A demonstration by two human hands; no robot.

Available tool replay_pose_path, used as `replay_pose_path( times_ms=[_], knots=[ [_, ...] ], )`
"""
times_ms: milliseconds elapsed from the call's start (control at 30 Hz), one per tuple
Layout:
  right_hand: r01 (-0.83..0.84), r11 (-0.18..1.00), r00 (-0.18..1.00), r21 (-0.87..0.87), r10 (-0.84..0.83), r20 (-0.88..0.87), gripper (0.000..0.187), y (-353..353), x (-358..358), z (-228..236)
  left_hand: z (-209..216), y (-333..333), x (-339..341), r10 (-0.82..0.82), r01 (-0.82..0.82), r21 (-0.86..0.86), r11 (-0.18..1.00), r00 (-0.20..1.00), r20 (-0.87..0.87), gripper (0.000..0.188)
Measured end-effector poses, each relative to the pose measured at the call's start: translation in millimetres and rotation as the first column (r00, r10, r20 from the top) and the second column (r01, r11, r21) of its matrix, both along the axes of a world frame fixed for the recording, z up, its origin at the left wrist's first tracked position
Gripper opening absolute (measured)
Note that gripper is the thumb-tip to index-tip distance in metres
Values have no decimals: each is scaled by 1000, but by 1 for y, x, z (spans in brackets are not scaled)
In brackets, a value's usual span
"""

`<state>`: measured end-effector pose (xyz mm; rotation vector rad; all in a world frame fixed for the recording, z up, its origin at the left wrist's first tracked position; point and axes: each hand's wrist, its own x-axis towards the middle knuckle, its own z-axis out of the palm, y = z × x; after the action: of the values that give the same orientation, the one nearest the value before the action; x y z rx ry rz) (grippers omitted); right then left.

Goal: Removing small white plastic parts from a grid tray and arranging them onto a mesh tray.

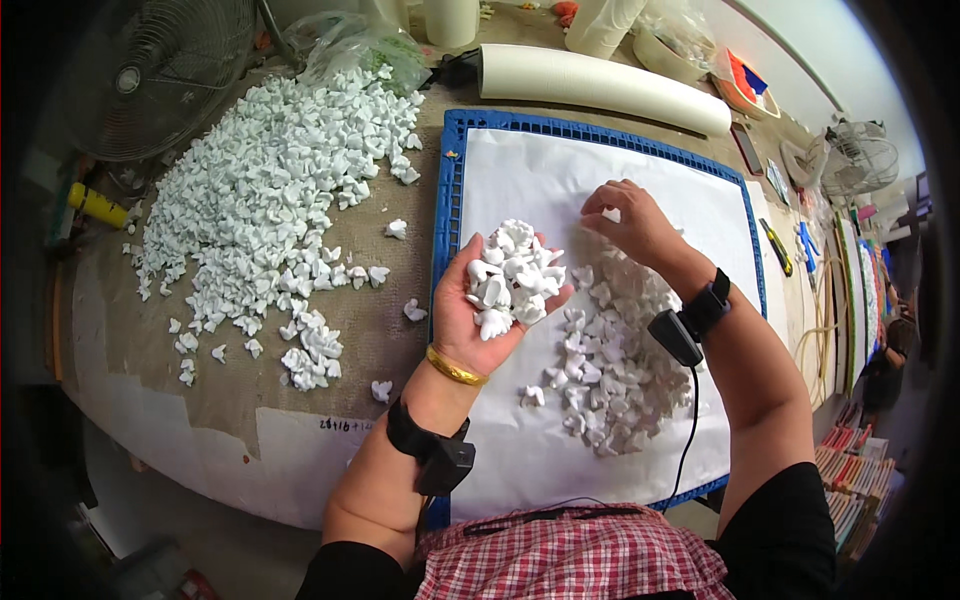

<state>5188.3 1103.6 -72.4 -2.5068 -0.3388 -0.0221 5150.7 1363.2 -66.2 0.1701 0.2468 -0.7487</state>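
My left hand (468, 318) is turned palm up and cupped around a heap of small white petal-shaped pieces (515, 275). To its right, my right hand (640, 228) hangs over the white sheet (530, 165) with thumb and fingertips pinched together. Whether a piece is between those fingertips cannot be made out. Below the right hand, a loose pile of the same white pieces (620, 370) lies on the sheet, partly behind my right forearm. The sheet lines a blue plastic tray (447, 190) with a gridded rim.
A large mound of pale white pieces (270, 170) covers the table's left, with strays toward the tray. Behind the tray lies a thick cream roll (600, 88). A yellow-black cutter (776, 247) rests at right. A fan (150, 80) stands far left. A cable hangs from my right wrist.
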Motion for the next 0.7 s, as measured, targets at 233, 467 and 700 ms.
replay_pose_path(
  times_ms=[233, 467, 700],
  knots=[
    [107, 987, 994, 118, -102, -48, 14, -20, 40, -19, -29, -13, 42, 115, -115, -23, 993, 993, 19, 49],
    [-129, 991, 990, -29, 131, 61, 32, -23, 42, -36, -54, -18, 48, 81, -80, -8, 997, 996, 26, 50],
    [-38, 997, 999, 60, 36, 34, 27, -17, 39, -40, -62, -21, 47, 38, -39, 5, 999, 995, 88, 52]
  ],
)
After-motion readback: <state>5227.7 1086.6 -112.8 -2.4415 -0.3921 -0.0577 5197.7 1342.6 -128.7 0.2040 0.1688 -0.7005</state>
